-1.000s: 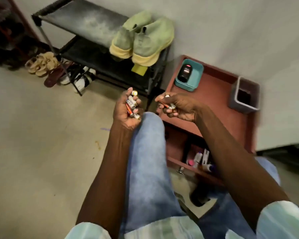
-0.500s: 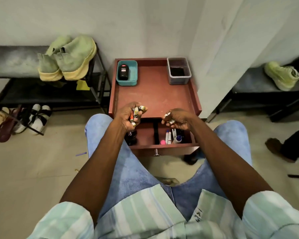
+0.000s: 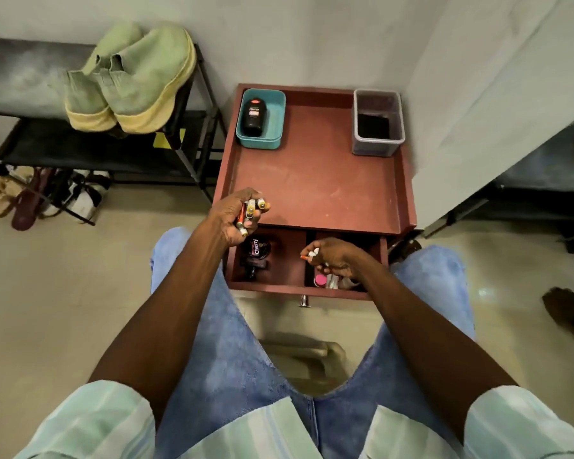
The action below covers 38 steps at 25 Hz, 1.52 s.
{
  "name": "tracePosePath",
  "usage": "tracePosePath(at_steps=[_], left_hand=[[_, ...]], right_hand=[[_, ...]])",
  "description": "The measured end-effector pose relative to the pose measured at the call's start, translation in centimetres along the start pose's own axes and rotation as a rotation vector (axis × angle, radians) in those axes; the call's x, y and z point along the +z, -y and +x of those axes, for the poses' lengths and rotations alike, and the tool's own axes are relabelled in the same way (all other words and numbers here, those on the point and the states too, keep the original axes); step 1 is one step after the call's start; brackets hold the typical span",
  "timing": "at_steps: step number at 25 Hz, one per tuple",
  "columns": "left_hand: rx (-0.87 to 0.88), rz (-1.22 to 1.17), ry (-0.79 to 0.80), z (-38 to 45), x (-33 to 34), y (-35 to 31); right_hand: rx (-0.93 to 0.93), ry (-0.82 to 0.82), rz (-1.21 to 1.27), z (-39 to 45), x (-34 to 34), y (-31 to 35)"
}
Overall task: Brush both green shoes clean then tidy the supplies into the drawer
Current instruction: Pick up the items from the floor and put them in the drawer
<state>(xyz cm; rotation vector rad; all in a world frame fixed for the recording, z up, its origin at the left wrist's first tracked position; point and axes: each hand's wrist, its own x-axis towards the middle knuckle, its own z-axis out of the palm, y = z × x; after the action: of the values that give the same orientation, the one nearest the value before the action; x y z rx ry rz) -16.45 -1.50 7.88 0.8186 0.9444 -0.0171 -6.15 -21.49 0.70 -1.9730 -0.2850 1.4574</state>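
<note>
Two green shoes (image 3: pixel 136 82) with yellow soles lean together on the top shelf of a black rack. A red-brown cabinet's drawer (image 3: pixel 279 286) stands pulled open in front of my knees. My left hand (image 3: pixel 236 215) is closed around several batteries (image 3: pixel 252 210) above the drawer's left front corner. My right hand (image 3: pixel 332 260) hovers over the right compartment, pinching small batteries at its fingertips. A round polish tin (image 3: pixel 257 250) and a dark bottle lie in the left compartment. The right compartment holds several small items, one pink-capped (image 3: pixel 319 279).
On the cabinet top (image 3: pixel 312 183) stand a teal tray (image 3: pixel 246 134) with a black polish bottle (image 3: pixel 255 115) and a grey plastic box (image 3: pixel 378 150). The shoe rack (image 3: pixel 193 144) stands left, with sandals below. A low stool sits between my legs. Another person's foot (image 3: pixel 564 309) is at right.
The view has swung from the rack to straight above the cabinet. My right hand has dropped from the cabinet top's edge down over the drawer's right compartment. My left hand still grips the batteries.
</note>
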Motion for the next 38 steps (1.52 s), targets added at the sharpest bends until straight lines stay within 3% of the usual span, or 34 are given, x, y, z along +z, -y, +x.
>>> tracePosePath(at_steps=[4,11,16,19,23,38], left_hand=[[-0.061,0.053,0.013,3.9,-0.6,-1.3],[-0.024,0.013,-0.043,6.9,-1.0,-1.7],[-0.012,-0.032,-0.089,5.5,-2.2,0.0],[-0.016,-0.044,-0.127,5.3,-3.0,0.9],[-0.035,-0.058,-0.13,4.8,-3.8,1.8],[-0.013,-0.081,-0.069,5.7,-1.4,0.5]], right_hand=[[0.012,-0.052,-0.234,4.3,0.6,0.0],[0.078,-0.082,-0.173,8.1,1.2,-3.0],[-0.058,-0.092,-0.192,8.2,1.8,-4.0],[-0.143,-0.158,-0.331,8.6,3.8,-5.3],[-0.106,-0.105,-0.566,8.3,5.5,-6.3],[-0.09,0.039,-0.649,4.5,9.3,-9.4]])
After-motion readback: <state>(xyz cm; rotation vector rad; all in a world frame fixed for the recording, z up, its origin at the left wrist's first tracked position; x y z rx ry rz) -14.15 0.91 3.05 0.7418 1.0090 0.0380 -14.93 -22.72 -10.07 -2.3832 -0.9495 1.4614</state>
